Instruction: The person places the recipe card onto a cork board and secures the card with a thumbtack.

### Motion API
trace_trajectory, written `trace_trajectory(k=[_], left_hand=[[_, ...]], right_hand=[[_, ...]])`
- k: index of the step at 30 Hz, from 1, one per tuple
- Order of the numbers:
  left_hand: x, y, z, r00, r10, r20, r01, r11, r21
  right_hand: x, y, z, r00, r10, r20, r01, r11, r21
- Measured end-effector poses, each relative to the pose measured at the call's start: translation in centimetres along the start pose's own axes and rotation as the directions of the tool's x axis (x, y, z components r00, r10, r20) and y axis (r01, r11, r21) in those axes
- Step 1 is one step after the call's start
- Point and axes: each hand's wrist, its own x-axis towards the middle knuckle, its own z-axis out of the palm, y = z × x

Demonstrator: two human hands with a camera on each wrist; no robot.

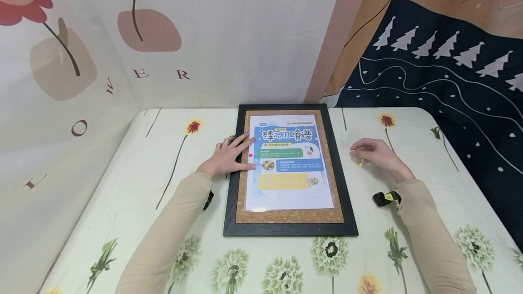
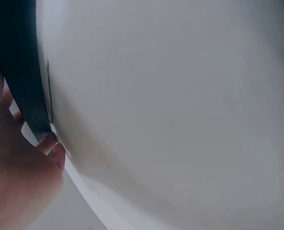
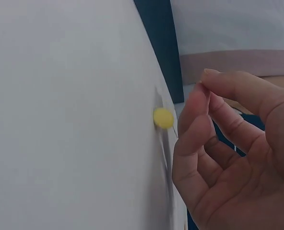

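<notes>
A black-framed cork board point(image 1: 290, 218) lies on the table with a printed poster point(image 1: 292, 198) on it. A pink thumbtack point(image 1: 250, 155) shows at the poster's left edge. My left hand point(image 1: 226, 157) rests across the board's left frame, fingers spread, fingertips on the poster's left margin. Its wrist view shows the hand beside the dark frame edge point(image 2: 24, 72). Right of the board, my right hand point(image 1: 377, 155) is low over the table. Thumb and finger pinch a tiny thing point(image 3: 201, 82), mostly hidden, showing a yellowish speck. A yellow thumbtack point(image 3: 163, 118) lies on the tablecloth beside those fingers.
The tablecloth point(image 1: 180, 221) is pale with printed flowers. Behind it hangs a light curtain point(image 1: 245, 35) with flower shapes and letters, and a dark tree-patterned cloth point(image 1: 429, 76) is at the right. A black wrist strap point(image 1: 384, 198) sits at my right cuff.
</notes>
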Motion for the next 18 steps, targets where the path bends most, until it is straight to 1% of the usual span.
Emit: trace_trajectory(k=[5,12,18], left_hand=[[0.0,-0.1,0.1,1.000,0.002,-0.003,-0.002,1.000,-0.003],[0.0,-0.1,0.1,1.000,0.001,0.000,-0.001,1.000,-0.011],[0.0,-0.2,0.1,1.000,0.008,-0.002,-0.008,1.000,-0.009]], right_hand=[[0.4,-0.1,0.6,0.999,-0.029,0.018,0.029,1.000,0.010],[0.9,-0.5,1.0,0.999,-0.024,0.038,0.023,0.999,0.040],[1.1,-1.1,1.5,0.998,-0.035,0.056,0.033,0.998,0.045]])
